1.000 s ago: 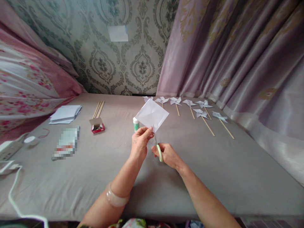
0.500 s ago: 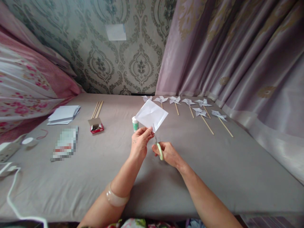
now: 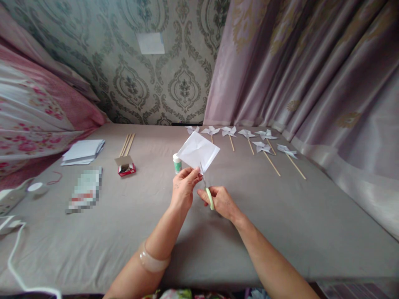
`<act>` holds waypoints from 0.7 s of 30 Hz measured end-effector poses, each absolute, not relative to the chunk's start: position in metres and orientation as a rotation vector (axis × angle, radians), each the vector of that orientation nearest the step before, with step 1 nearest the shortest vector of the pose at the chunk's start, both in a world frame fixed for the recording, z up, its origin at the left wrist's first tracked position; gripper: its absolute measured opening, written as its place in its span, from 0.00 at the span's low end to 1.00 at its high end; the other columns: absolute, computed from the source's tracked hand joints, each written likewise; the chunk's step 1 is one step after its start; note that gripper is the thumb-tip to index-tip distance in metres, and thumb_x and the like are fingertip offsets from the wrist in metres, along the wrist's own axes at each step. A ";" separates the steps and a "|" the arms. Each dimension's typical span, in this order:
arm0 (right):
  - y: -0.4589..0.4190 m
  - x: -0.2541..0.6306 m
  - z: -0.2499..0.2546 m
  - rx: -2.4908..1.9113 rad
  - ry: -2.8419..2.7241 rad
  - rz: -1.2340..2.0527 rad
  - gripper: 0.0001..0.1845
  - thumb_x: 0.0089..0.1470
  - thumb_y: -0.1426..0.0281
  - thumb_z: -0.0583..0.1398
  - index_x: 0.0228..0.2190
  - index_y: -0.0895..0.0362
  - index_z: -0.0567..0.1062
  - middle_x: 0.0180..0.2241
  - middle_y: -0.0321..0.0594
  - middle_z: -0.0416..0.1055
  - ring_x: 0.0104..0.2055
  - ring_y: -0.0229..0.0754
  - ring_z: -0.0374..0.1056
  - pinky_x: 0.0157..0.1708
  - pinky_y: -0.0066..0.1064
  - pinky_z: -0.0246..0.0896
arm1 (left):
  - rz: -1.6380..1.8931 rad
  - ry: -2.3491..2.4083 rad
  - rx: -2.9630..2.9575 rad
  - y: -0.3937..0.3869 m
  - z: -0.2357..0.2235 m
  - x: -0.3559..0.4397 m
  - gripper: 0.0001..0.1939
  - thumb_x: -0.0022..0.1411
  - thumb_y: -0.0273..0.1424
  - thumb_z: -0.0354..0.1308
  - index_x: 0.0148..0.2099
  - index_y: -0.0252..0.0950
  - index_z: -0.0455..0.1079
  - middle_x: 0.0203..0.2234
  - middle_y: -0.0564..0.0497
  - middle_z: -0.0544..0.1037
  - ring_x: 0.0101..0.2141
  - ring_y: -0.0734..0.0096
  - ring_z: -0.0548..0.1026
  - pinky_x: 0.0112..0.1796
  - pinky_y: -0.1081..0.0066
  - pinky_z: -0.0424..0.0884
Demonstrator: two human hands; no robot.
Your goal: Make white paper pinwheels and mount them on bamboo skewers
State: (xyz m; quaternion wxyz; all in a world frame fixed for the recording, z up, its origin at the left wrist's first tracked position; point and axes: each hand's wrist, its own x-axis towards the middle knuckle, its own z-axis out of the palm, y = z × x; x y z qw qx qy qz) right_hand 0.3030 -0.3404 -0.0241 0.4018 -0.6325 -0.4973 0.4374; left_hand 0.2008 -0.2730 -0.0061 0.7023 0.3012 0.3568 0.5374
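My left hand point(image 3: 184, 187) pinches the lower corner of a square sheet of white paper point(image 3: 198, 150), held up above the cloth with creases running across it. In my right hand point(image 3: 220, 201) is a pair of scissors point(image 3: 210, 198) with pale green handles, my fingers wrapped through the loops. Their blades reach up to the paper's bottom corner, beside my left fingertips. Just behind the paper's left edge stands a small white and green bottle point(image 3: 177, 165). Several paper pinwheels point(image 3: 229, 131) on wooden sticks lie at the back right.
On the left are a stack of white paper point(image 3: 82, 150), several wooden sticks point(image 3: 127, 144), an opened small red box point(image 3: 126, 169), a blurred packet point(image 3: 84, 191) and a power strip point(image 3: 9, 200) with a white cable point(image 3: 13, 261). Grey cloth point(image 3: 280, 232) covers the surface.
Hands, paper and scissors hold nearly the same place. My right thumb and the scissor handles have shifted very slightly; the whole view has moved a little.
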 end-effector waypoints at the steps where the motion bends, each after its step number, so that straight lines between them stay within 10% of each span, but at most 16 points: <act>1: -0.340 0.303 -0.025 -1.612 -1.254 1.095 0.23 0.45 0.53 0.61 0.15 0.59 0.67 0.15 0.32 0.61 0.19 0.31 0.54 0.19 0.25 0.48 | 1.195 0.792 0.673 -0.273 -0.006 0.201 0.15 0.36 0.32 0.72 0.24 0.31 0.70 0.19 0.55 0.71 0.22 0.80 0.70 0.28 0.78 0.68; 21: -0.339 0.300 -0.028 -1.659 -1.165 1.047 0.16 0.44 0.62 0.59 0.13 0.59 0.68 0.13 0.34 0.64 0.17 0.32 0.55 0.18 0.25 0.48 | 1.158 0.797 0.708 -0.276 0.000 0.201 0.15 0.38 0.34 0.71 0.22 0.31 0.68 0.18 0.55 0.69 0.23 0.80 0.69 0.27 0.78 0.67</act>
